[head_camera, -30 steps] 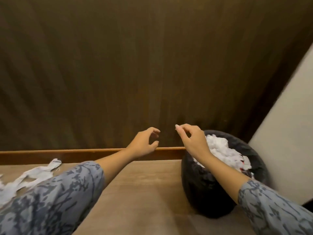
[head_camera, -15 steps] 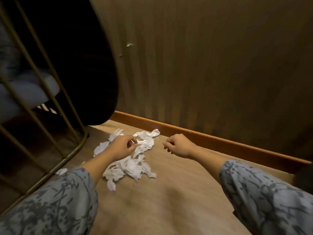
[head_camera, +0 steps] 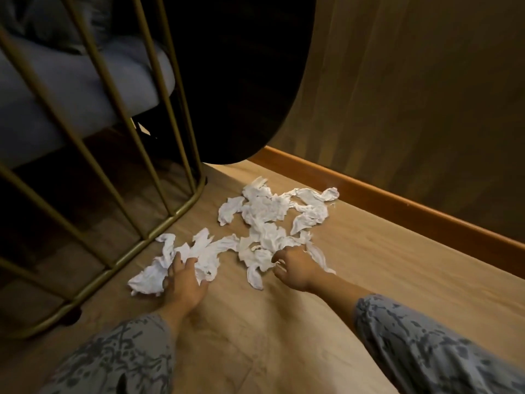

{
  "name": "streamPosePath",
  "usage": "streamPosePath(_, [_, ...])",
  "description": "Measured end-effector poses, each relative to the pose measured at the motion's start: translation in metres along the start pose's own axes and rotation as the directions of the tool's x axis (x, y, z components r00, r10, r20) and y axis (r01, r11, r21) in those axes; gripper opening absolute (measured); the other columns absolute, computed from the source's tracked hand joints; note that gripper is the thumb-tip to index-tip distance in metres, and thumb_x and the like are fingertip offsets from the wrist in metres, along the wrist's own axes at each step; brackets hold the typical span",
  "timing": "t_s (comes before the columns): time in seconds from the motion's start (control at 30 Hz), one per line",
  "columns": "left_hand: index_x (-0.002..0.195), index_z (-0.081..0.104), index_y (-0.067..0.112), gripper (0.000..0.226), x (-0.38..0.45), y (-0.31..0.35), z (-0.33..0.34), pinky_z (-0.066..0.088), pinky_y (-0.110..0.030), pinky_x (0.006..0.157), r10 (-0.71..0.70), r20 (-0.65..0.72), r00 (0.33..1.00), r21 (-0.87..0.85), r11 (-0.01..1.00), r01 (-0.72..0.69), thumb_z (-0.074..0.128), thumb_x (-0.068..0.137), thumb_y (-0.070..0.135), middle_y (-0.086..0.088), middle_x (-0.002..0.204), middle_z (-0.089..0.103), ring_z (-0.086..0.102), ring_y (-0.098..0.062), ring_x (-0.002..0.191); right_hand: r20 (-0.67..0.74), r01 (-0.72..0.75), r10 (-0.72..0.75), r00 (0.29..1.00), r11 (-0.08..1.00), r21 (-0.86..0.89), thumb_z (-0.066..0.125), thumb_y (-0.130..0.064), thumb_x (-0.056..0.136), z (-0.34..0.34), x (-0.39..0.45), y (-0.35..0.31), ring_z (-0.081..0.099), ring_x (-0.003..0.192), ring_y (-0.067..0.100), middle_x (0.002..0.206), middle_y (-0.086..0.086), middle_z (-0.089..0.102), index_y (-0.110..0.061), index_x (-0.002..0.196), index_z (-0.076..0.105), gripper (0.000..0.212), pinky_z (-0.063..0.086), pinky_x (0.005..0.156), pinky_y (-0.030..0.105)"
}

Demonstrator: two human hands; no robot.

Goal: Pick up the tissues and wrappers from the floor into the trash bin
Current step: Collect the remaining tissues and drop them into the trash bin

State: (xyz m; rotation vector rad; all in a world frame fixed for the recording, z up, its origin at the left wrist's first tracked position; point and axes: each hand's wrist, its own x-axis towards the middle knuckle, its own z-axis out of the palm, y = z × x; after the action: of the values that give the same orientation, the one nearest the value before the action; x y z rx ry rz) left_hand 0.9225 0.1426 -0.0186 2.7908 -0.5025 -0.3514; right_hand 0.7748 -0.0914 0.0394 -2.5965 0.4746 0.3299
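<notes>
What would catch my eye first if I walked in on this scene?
The scatter of crumpled white tissues on the wooden floor, close to the baseboard. Both hands are down among them: the left hand grips a clump at the near left, the right hand claws at the pile's near edge. Left of that stands a gold wire frame.

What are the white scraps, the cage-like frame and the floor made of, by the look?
White scraps: thin tissue paper, matte, crumpled and torn into soft folds. Frame: probably metal tube with a satin gold finish; slim bent bars with a dull sheen. Floor: wood or wood-look laminate, light brown with faint grain; which one is unclear.
</notes>
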Motion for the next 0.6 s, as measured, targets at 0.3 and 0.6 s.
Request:
streamPosePath(0.3, [0.138, 0.045, 0.035, 0.086, 0.031, -0.033, 0.022, 0.011, -0.050, 0.119, -0.154, -0.155, 0.976, -0.311, 0.945, 0.099, 0.073, 0.064, 0.067, -0.006, 0.160, -0.008, -0.007, -0.032, 0.146, -0.083, 0.214, -0.240, 0.967, 0.947, -0.238, 0.046, -0.062, 0.090, 0.073, 0.038, 0.000, -0.022, 0.147, 0.025, 0.162, 0.000, -0.015, -0.028, 0.155, 0.009, 0.082, -0.009, 0.119, 0.046])
streamPosePath(0.6, [0.070, 0.062, 0.006, 0.032, 0.045, -0.036, 0.061, 0.047, -0.042, 0.084, 0.086, -0.471, 0.878, -0.267, 0.934, -0.235, 0.065, 0.077, 0.037, -0.011, 0.083, 0.065, 0.058, -0.034, 0.092, -0.362, 0.285, -0.297, 0.884, 0.955, -0.086, 0.045, -0.055, 0.097, 0.119, 0.047, 0.003, 0.041, 0.130, 0.022, 0.134, 0.005, 0.053, -0.019, 0.125, 0.059, 0.047, 0.039, 0.107, 0.045])
